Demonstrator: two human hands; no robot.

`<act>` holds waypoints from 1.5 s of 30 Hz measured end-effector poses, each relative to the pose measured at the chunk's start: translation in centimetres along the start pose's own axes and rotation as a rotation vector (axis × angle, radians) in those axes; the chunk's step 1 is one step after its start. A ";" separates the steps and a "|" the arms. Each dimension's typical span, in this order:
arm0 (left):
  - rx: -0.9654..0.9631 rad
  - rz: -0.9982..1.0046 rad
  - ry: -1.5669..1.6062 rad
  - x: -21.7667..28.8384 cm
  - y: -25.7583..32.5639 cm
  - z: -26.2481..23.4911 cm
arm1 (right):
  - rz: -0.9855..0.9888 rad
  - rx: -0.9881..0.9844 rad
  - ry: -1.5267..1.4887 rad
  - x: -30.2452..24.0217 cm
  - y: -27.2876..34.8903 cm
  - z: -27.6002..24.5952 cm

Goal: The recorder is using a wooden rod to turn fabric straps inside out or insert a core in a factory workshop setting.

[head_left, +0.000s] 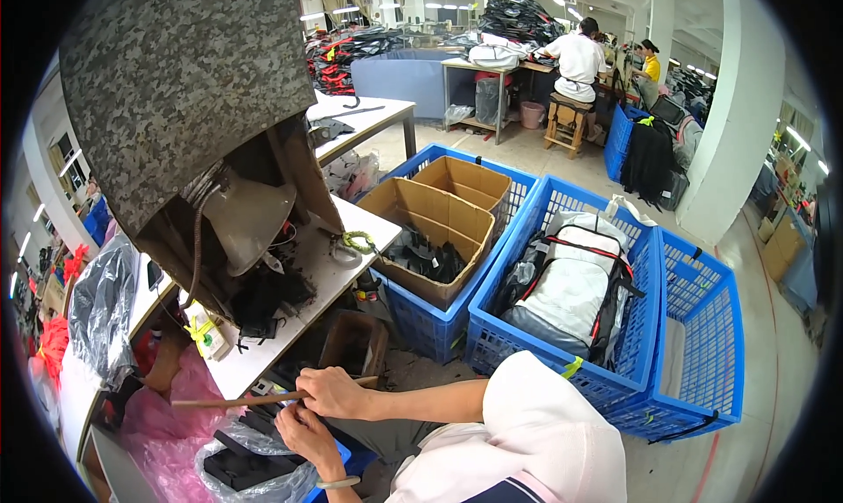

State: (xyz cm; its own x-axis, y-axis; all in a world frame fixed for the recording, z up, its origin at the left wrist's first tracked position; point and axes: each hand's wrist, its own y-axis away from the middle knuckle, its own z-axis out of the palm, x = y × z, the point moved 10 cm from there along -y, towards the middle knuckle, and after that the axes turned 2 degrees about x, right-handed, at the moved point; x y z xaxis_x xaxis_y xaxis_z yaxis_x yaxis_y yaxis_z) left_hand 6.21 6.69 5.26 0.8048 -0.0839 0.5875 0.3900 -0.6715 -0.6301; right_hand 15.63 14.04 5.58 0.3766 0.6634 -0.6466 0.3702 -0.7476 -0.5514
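Here the palm of the left hand (307,434) is turned out of view, so whether anything is gripped in it cannot be told (its forearm is cut off by the lower edge). The brown stick (237,402) is clenched in the closed right hand (336,392), its left end seen over pink plastic (167,433). The right forearm is held nearly level, the left hand tucked just below, fingers curled.
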 end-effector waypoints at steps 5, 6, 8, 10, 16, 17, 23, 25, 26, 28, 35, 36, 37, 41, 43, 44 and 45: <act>-0.007 0.047 -0.044 0.2 0.7 -0.8 | 0.013 0.066 -0.079 -0.5 0.1 0.2; 0.053 0.033 -0.054 -0.6 0.4 -1.5 | 0.035 0.033 -0.129 -0.3 0.3 0.6; 0.038 0.043 -0.053 -0.2 0.3 -2.1 | -0.003 0.020 -0.207 0.4 0.9 1.4; -0.049 -0.016 -0.128 -1.5 0.7 -0.6 | 0.163 -0.123 -0.401 2.2 1.3 2.4; -0.134 -0.254 0.043 -5.5 1.2 -0.3 | 1.113 -0.462 -1.523 4.9 7.5 11.7; -0.117 -0.258 0.078 -6.6 1.9 -1.0 | 1.136 -0.550 -1.570 4.0 7.8 12.8; 0.266 -0.873 0.714 -10.7 6.9 -4.1 | 0.562 -0.433 -0.774 0.3 2.7 12.2; 0.362 -0.830 0.677 -10.4 6.8 -4.6 | 0.373 -0.465 -0.513 0.1 2.1 12.0; 0.396 -0.801 0.654 -10.4 6.7 -4.8 | 0.361 -0.474 -0.511 0.0 2.0 12.1; 0.417 -0.754 0.573 -10.9 6.5 -5.3 | 0.254 -0.506 -0.531 -1.4 1.5 11.7; 0.406 -0.877 0.898 -12.8 6.2 -3.2 | 0.160 -0.268 -0.421 -3.2 0.4 10.4; 0.411 -0.878 0.900 -12.9 6.1 -3.2 | 0.138 -0.162 -0.492 -3.5 0.2 9.7; 0.407 -0.871 0.894 -12.8 6.0 -3.3 | 0.060 -0.155 -0.415 -4.6 0.1 9.3; 0.382 -0.708 0.650 -13.0 5.0 -4.6 | -0.187 -0.193 -0.276 -6.3 -0.3 9.6; 0.347 -0.603 0.437 -11.9 4.1 -5.7 | -0.134 -0.224 -0.302 -5.7 -0.2 10.0; 0.349 -0.603 0.438 -12.1 4.0 -5.8 | -0.080 -0.249 -0.329 -5.2 -0.2 10.3; 0.331 -0.603 0.521 -12.4 3.8 -5.5 | -0.081 -0.248 -0.327 -5.4 -0.4 10.3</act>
State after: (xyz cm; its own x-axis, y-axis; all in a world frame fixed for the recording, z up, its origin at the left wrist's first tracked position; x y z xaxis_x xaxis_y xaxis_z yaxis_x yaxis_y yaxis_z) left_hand -4.74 1.14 -1.69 0.1427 -0.1636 0.9762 0.8602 -0.4673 -0.2041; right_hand 4.75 10.43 3.83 0.0627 0.6447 -0.7619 0.5962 -0.6364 -0.4894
